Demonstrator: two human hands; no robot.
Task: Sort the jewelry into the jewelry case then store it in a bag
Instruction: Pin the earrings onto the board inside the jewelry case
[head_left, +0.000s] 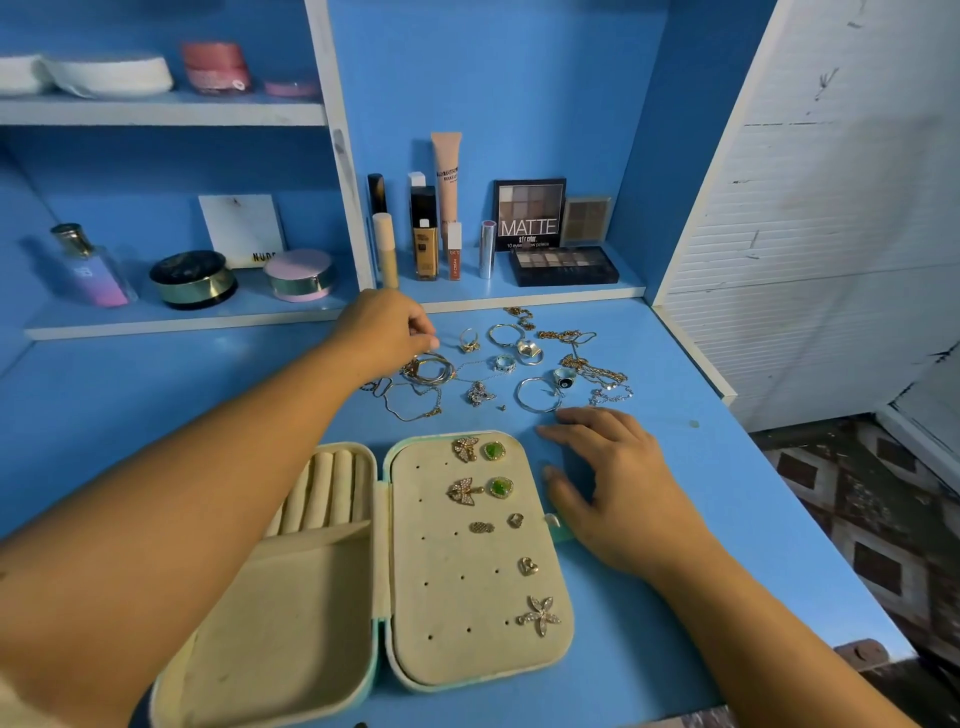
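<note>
- The left hand (389, 332) reaches over the loose jewelry (480, 393), fingertips drawn together just above the bangles (418, 370), probably choosing a piece. I cannot tell whether it pinches anything.
- The right hand (618, 478) lies spread and relaxed against the open jewelry case (291, 597), likely steadying it.
- The earrings (500, 488) sit pinned just left of that palm.

Beige jewelry case (457, 660) lies open – earrings (480, 470) pinned in its right panel; loose rings and chains (498, 364) behind it

The jewelry case (332, 613) lining looks like matt beige velvet, the rings (524, 349) shiny metal, the desk (727, 519) smooth blue.
</note>
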